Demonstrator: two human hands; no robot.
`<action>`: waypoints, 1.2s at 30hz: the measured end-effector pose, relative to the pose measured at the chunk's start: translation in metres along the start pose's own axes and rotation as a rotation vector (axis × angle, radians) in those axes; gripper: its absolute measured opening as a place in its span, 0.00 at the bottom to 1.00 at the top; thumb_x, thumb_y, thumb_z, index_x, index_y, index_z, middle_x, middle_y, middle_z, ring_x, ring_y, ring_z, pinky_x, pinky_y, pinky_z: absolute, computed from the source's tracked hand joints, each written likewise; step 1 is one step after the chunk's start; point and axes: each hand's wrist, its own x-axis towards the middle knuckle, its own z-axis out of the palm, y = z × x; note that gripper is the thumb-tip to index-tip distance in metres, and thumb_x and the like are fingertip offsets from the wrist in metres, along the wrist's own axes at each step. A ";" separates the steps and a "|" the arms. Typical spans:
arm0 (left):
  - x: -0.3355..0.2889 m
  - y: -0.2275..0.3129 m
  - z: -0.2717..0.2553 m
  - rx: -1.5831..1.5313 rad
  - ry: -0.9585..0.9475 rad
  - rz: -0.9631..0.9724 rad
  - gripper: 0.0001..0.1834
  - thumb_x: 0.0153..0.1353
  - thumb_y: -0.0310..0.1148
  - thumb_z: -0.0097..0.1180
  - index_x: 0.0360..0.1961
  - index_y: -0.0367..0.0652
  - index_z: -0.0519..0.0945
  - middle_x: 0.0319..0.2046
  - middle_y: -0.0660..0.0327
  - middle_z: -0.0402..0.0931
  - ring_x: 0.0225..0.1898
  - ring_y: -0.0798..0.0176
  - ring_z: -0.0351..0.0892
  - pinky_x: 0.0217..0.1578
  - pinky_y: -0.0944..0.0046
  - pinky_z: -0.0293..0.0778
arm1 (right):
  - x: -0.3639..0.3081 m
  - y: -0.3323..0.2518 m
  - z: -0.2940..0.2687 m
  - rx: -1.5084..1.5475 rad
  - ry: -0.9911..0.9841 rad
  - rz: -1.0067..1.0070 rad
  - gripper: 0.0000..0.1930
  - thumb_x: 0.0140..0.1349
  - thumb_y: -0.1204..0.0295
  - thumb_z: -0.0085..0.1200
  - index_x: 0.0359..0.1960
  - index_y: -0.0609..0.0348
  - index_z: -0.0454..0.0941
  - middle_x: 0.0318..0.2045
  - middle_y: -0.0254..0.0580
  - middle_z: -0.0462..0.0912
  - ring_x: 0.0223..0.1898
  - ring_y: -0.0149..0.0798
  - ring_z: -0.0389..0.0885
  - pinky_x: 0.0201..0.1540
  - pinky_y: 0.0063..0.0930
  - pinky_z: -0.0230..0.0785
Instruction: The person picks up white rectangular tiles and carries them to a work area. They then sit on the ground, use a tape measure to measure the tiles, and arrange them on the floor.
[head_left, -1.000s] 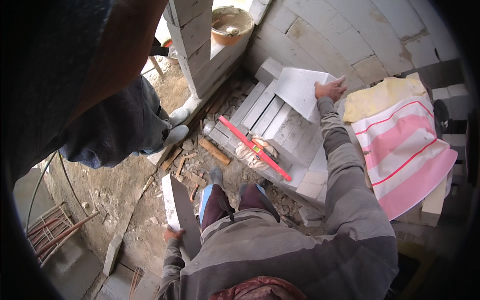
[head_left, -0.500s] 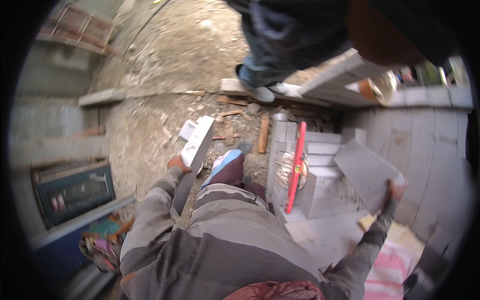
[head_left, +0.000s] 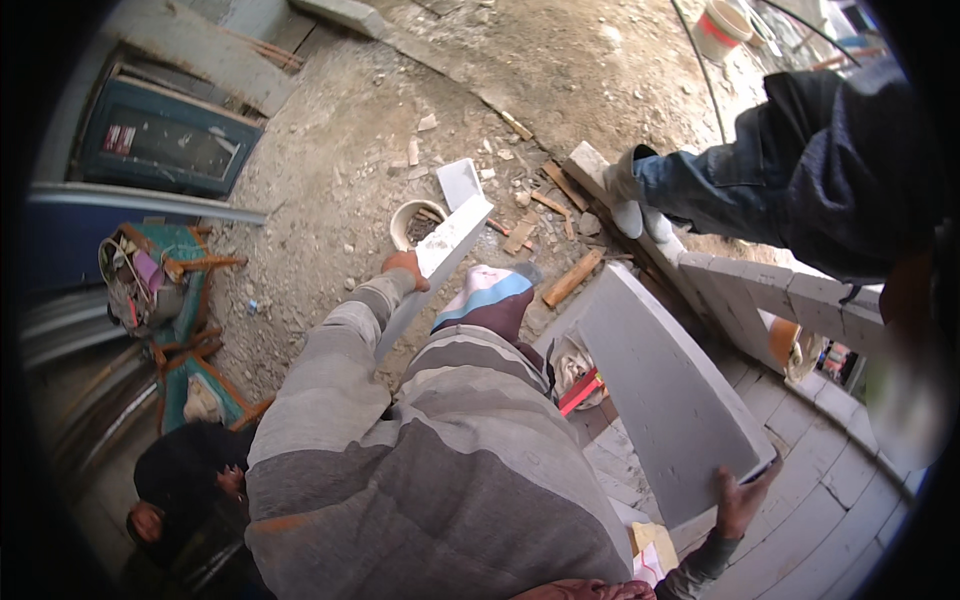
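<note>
My left hand (head_left: 407,268) is closed on a pale concrete block (head_left: 455,238), its rough white end pointing away from me. Out to the right, my right hand (head_left: 740,497) grips the near end of a larger grey block (head_left: 655,390), with fingers wrapped over its edge. This block is tilted and hides much of the stack beneath it. A red spirit level (head_left: 582,392) pokes out beside its left edge, next to a crumpled whitish bag (head_left: 571,362).
Ahead lie a round bucket (head_left: 402,226), a white tub (head_left: 460,184), wood scraps (head_left: 573,278) and rubble. Another person's jeans-clad leg (head_left: 720,195) is at the right by a low block wall (head_left: 745,295). Green chairs (head_left: 185,385) and a crouched person (head_left: 190,480) are at left.
My view has turned to the right. The grey block in my right hand has come up closer and now covers most of the spirit level. My left hand keeps its hold on the other block.
</note>
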 end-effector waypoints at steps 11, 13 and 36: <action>-0.061 -0.143 0.086 -0.261 0.094 -0.087 0.38 0.32 0.51 0.71 0.46 0.40 0.78 0.44 0.51 0.79 0.47 0.52 0.79 0.48 0.56 0.76 | 0.001 -0.085 0.164 -0.055 -0.098 -0.367 0.43 0.42 0.68 0.67 0.59 0.61 0.54 0.48 0.62 0.72 0.51 0.62 0.73 0.54 0.43 0.65; -0.077 -0.166 0.096 -0.282 0.135 -0.130 0.38 0.31 0.50 0.70 0.45 0.40 0.79 0.43 0.50 0.79 0.47 0.52 0.80 0.48 0.56 0.76 | 0.004 -0.079 0.183 -0.116 -0.096 -0.411 0.43 0.41 0.67 0.68 0.58 0.61 0.55 0.47 0.61 0.72 0.50 0.61 0.73 0.53 0.44 0.66; -0.088 -0.599 0.218 -0.610 -0.239 -0.639 0.48 0.27 0.51 0.74 0.52 0.36 0.75 0.54 0.47 0.73 0.54 0.52 0.75 0.54 0.60 0.72 | -0.098 -0.260 0.330 -0.472 -0.018 0.147 0.47 0.36 0.57 0.73 0.56 0.57 0.56 0.46 0.57 0.77 0.47 0.56 0.78 0.49 0.45 0.72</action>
